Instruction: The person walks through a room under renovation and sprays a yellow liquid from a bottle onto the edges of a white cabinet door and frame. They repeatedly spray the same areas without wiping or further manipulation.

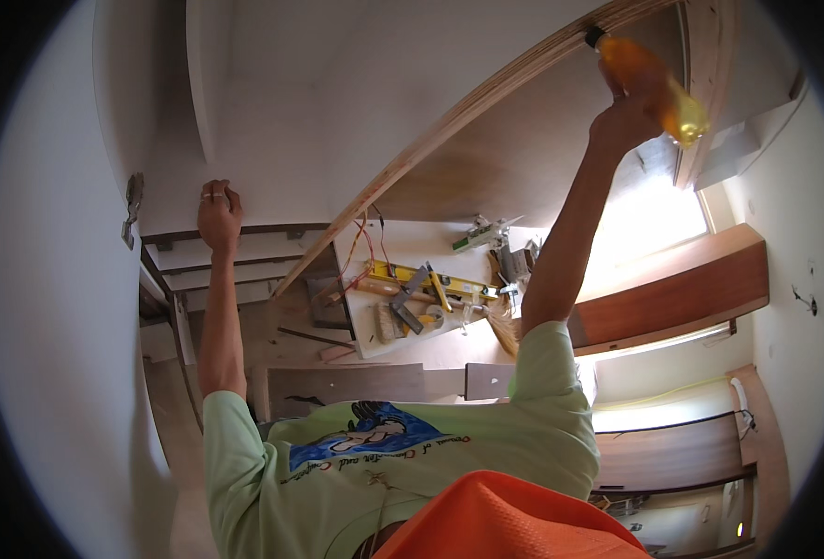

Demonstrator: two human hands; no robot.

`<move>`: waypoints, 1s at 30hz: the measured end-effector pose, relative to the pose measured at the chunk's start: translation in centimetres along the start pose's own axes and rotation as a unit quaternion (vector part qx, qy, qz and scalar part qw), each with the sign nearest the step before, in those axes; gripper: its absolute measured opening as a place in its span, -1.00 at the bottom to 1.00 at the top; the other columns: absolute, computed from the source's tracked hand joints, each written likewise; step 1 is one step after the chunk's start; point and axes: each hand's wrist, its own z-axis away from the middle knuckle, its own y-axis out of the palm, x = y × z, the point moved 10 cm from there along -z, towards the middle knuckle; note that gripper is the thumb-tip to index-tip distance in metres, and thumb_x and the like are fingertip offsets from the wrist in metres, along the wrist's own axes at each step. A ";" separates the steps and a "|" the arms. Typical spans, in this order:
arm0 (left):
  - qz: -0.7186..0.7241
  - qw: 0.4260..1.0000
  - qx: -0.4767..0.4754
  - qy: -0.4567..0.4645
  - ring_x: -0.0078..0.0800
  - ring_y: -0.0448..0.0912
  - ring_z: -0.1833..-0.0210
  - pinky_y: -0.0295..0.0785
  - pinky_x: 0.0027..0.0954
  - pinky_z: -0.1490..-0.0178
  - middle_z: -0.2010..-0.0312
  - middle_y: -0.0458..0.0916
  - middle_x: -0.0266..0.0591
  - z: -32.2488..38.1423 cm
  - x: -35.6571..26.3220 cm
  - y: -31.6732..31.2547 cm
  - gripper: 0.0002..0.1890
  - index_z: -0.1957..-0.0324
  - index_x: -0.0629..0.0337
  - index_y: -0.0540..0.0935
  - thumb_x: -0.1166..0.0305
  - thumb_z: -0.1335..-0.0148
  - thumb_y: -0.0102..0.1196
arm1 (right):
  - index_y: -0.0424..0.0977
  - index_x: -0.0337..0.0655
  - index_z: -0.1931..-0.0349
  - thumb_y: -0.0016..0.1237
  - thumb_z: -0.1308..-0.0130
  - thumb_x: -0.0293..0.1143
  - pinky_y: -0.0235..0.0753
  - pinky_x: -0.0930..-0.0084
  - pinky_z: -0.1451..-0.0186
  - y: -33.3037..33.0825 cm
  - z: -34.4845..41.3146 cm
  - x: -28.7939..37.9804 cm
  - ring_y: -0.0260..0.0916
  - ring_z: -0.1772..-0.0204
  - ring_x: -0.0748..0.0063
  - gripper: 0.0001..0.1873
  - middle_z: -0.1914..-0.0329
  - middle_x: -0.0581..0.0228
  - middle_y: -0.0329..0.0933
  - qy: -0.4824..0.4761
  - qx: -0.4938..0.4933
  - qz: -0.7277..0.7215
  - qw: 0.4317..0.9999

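Note:
My right hand (625, 126) is raised and wrapped around an amber translucent bottle (639, 66), blurred by motion. The bottle's dark tip (595, 36) is at the raw edge of a long plywood panel (447, 115); I cannot tell whether they touch. Inside the white cabinet, my left hand (219, 213) rests with fingers curled near a white inner surface (272, 175). Nothing shows in that hand, and a ring is on one finger. A metal hinge (132, 209) is fixed to the white door (55, 279) at the left.
Below the panel, a white worktop (366, 335) carries a yellow spirit level (471, 285), a try square (408, 300), a broom (501, 325) and a brush (386, 321). Loose red and yellow wires (361, 251) hang beside it. Brown wooden cabinets (677, 293) line the right side.

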 end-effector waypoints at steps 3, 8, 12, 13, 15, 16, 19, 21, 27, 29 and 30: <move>-0.011 0.999 0.029 -0.017 -0.16 0.70 0.26 0.65 -0.20 0.29 0.16 0.65 -0.18 0.0 0.4 0.5 -0.91 0.18 0.11 0.63 0.49 -0.28 0.16 | 0.35 -0.40 -0.19 0.32 -0.24 -0.49 0.75 0.30 -0.11 -0.1 3.3 1.3 0.56 -0.11 0.21 -0.44 -0.16 0.09 0.49 -0.084 -0.036 0.229 0.969; -0.009 1.000 0.023 -0.012 -0.16 0.70 0.24 0.65 -0.19 0.26 0.13 0.66 -0.18 0.1 0.5 0.5 -0.89 0.15 0.12 0.65 0.48 -0.29 0.16 | 0.38 -0.40 -0.17 0.32 -0.20 -0.59 0.67 0.42 -0.14 2.2 2.9 1.7 0.54 -0.13 0.29 -0.45 -0.19 0.16 0.51 -0.139 0.081 0.186 0.969; -0.027 0.999 0.024 -0.011 -0.16 0.71 0.22 0.66 -0.19 0.24 0.13 0.66 -0.17 0.4 0.5 0.7 -0.87 0.14 0.13 0.65 0.49 -0.29 0.16 | 0.43 -0.35 -0.10 0.35 -0.18 -0.57 0.66 0.43 -0.14 0.1 1.8 0.3 0.54 -0.09 0.32 -0.50 -0.08 0.18 0.55 -0.051 -0.013 0.176 0.983; -0.024 0.999 0.024 -0.011 -0.16 0.71 0.23 0.66 -0.19 0.24 0.13 0.67 -0.16 0.4 0.5 0.7 -0.87 0.14 0.13 0.65 0.49 -0.28 0.16 | 0.43 -0.33 -0.09 0.36 -0.18 -0.56 0.66 0.42 -0.15 0.2 2.3 0.3 0.54 -0.08 0.31 -0.50 -0.07 0.18 0.55 -0.058 -0.011 0.177 0.982; -0.016 0.999 0.022 -0.018 -0.16 0.71 0.23 0.66 -0.19 0.24 0.14 0.67 -0.16 0.3 0.7 0.6 -0.87 0.14 0.13 0.65 0.50 -0.28 0.16 | 0.41 -0.32 -0.10 0.37 -0.17 -0.56 0.66 0.41 -0.17 1.2 4.0 1.0 0.54 -0.07 0.29 -0.48 -0.07 0.18 0.54 -0.113 0.023 0.199 0.973; -0.014 0.999 0.025 -0.015 -0.15 0.71 0.24 0.66 -0.19 0.24 0.14 0.67 -0.15 0.2 0.6 0.7 -0.87 0.14 0.13 0.65 0.50 -0.28 0.16 | 0.40 -0.31 -0.12 0.37 -0.17 -0.56 0.66 0.41 -0.18 2.6 4.9 2.2 0.54 -0.08 0.28 -0.47 -0.08 0.19 0.53 -0.200 0.074 0.210 0.954; -0.014 1.000 0.018 -0.013 -0.15 0.71 0.25 0.66 -0.19 0.24 0.15 0.67 -0.15 0.0 0.6 0.4 -0.87 0.14 0.13 0.64 0.51 -0.29 0.15 | 0.41 -0.31 -0.11 0.37 -0.17 -0.58 0.66 0.40 -0.18 3.5 5.6 3.6 0.54 -0.08 0.26 -0.47 -0.08 0.17 0.54 -0.299 0.087 0.269 0.911; -0.011 1.000 0.006 0.002 -0.15 0.71 0.26 0.65 -0.18 0.25 0.16 0.67 -0.15 0.2 0.2 0.1 -0.87 0.14 0.13 0.64 0.52 -0.29 0.14 | 0.44 -0.31 -0.10 0.37 -0.16 -0.57 0.62 0.38 -0.20 1.6 1.6 1.4 0.52 -0.11 0.27 -0.49 -0.10 0.16 0.54 -0.156 0.022 0.204 0.966; -0.025 0.999 0.040 -0.020 -0.17 0.70 0.24 0.65 -0.18 0.22 0.14 0.66 -0.15 0.5 0.8 1.0 -0.87 0.14 0.12 0.64 0.52 -0.28 0.15 | 0.46 -0.32 -0.09 0.35 -0.19 -0.55 0.61 0.41 -0.15 0.9 0.2 0.8 0.52 -0.09 0.28 -0.53 -0.10 0.16 0.54 -0.122 -0.001 0.164 0.979; -0.020 0.999 0.037 -0.012 -0.17 0.70 0.23 0.65 -0.19 0.21 0.14 0.66 -0.16 0.5 0.7 1.0 -0.87 0.14 0.11 0.64 0.52 -0.28 0.15 | 0.49 -0.31 -0.02 0.32 -0.22 -0.56 0.68 0.48 -0.04 2.0 4.3 2.4 0.56 0.00 0.30 -0.62 0.00 0.15 0.57 -0.232 0.049 0.184 0.954; -0.019 0.999 0.037 -0.020 -0.18 0.70 0.23 0.65 -0.19 0.21 0.14 0.66 -0.16 0.4 1.0 1.0 -0.87 0.14 0.11 0.64 0.52 -0.29 0.15 | 0.47 -0.32 -0.04 0.32 -0.24 -0.54 0.70 0.45 -0.05 1.5 4.7 1.7 0.56 -0.02 0.29 -0.60 -0.02 0.14 0.56 -0.192 0.042 0.203 0.959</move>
